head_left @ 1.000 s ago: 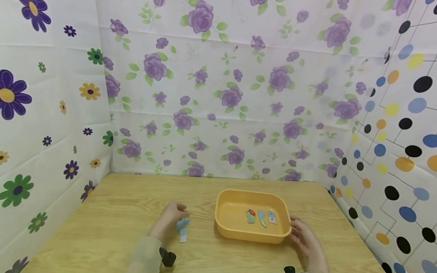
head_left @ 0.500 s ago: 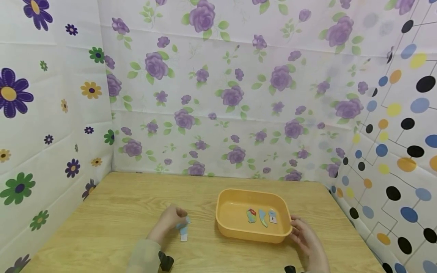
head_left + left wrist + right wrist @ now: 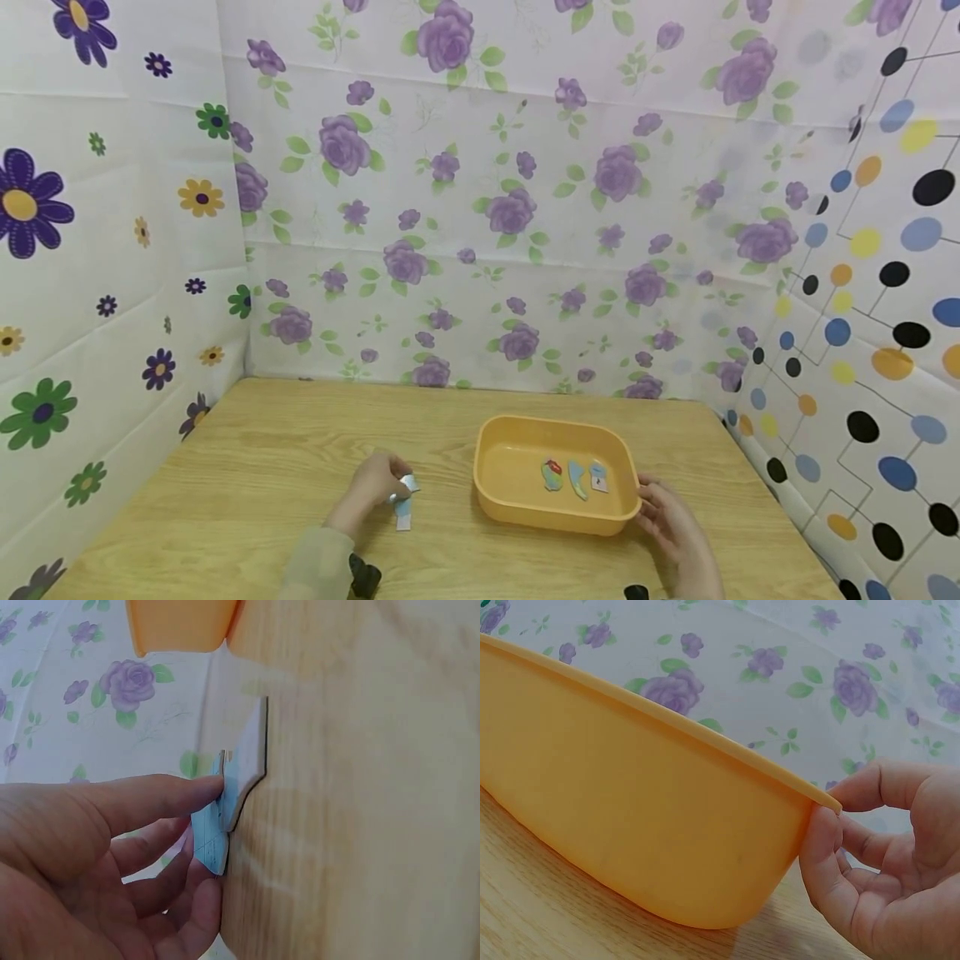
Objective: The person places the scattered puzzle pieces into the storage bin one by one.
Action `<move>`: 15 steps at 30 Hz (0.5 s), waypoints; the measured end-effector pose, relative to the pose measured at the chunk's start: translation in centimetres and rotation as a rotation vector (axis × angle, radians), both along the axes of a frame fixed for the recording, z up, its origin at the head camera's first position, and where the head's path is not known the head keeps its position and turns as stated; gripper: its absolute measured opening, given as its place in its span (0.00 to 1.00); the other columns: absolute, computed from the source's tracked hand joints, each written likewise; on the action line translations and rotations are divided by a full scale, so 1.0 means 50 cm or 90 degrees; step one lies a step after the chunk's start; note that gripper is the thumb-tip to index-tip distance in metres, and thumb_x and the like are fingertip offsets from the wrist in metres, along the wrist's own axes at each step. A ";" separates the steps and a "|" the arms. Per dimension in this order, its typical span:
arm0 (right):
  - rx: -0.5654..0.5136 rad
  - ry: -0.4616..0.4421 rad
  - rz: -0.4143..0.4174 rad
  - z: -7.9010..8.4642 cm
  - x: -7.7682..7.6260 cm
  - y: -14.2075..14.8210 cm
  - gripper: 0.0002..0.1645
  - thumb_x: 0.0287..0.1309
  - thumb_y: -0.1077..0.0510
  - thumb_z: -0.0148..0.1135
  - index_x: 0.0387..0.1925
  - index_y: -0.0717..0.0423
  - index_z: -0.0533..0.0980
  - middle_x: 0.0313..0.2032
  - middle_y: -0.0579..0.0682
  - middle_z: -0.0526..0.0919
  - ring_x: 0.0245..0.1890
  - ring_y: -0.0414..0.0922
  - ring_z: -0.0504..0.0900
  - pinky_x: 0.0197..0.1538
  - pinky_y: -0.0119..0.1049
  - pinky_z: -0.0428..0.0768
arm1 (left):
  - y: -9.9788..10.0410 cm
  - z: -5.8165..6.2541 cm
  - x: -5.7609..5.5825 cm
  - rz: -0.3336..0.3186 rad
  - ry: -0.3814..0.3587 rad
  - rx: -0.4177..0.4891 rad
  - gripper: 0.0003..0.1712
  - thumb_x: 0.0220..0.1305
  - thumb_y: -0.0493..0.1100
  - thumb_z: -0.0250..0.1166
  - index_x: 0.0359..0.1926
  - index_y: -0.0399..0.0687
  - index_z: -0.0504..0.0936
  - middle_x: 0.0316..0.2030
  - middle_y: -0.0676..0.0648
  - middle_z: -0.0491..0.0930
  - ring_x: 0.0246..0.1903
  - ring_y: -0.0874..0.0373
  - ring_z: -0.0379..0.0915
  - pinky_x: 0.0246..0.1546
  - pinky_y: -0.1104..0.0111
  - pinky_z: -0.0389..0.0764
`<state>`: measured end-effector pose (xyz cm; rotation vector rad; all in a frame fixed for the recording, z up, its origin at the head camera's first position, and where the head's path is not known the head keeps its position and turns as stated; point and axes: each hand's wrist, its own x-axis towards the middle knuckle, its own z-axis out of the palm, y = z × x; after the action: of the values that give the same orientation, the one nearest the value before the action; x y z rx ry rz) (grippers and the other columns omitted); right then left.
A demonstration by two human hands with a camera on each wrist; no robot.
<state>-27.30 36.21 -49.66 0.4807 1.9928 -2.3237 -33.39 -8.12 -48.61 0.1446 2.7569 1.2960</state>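
Observation:
My left hand (image 3: 378, 482) is left of the middle of the table, pinching a small flat light-blue puzzle piece (image 3: 209, 832) between thumb and fingers. Against it in the left wrist view sits another flat puzzle piece (image 3: 251, 757), pale on top and dark along its edge; in the head view its pale end (image 3: 403, 522) lies on the table. My right hand (image 3: 672, 529) grips the right end of a yellow plastic basin (image 3: 551, 514) by its rim, thumb on the outer wall. Inside the basin lie a green-and-red piece (image 3: 552, 476), a curved blue-green piece (image 3: 577, 480) and a blue-and-white piece (image 3: 598, 478).
The wood-grain table (image 3: 322, 425) runs back to a flowered cloth (image 3: 510, 275). Patterned cloths also hang at the left (image 3: 120, 250) and right (image 3: 855, 350) sides. A dark wrist-worn device (image 3: 364, 575) sits at the left sleeve.
My left hand has come down onto the blue pieces, pinched one and tilted it up a little. The right hand and the basin have stayed put.

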 end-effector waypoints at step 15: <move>-0.014 0.019 -0.003 -0.008 -0.002 0.003 0.13 0.66 0.62 0.46 0.49 0.55 0.71 0.32 0.42 0.78 0.32 0.36 0.76 0.37 0.27 0.80 | -0.010 0.013 -0.011 -0.001 -0.030 -0.007 0.17 0.46 0.25 0.63 0.41 0.31 0.83 0.42 0.37 0.82 0.34 0.51 0.73 0.32 0.66 0.80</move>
<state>-27.40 36.35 -50.03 0.4526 1.9795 -2.3673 -33.93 -8.62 -47.94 0.1133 2.7231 1.2663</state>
